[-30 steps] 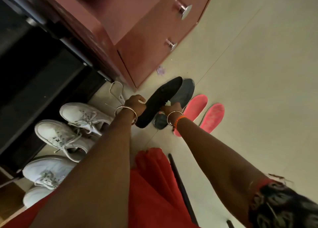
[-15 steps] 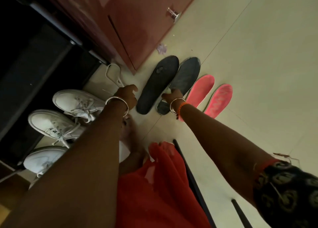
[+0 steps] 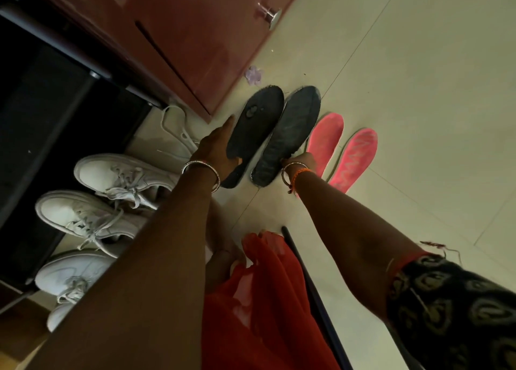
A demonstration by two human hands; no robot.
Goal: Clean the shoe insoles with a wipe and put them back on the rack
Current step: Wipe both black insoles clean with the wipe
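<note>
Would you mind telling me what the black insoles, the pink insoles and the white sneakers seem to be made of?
Black insoles: probably foam under matte fabric; the surface is wrinkled, the edges frayed.
Pink insoles: likely foam with a soft, dull, worn face.
White sneakers: smooth leather or synthetic with a faint sheen, and woven laces.

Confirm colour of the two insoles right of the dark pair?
Pink insoles, with lighter worn squiggle marks; head view.

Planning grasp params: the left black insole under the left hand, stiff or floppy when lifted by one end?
Probably floppy: the left black insole is a thin flat sheet lying on the tiled floor, so it would likely droop if lifted by the heel. Likely light too. The left hand lies along its edge with straight fingers; pushed, it should slide, not roll.
</note>
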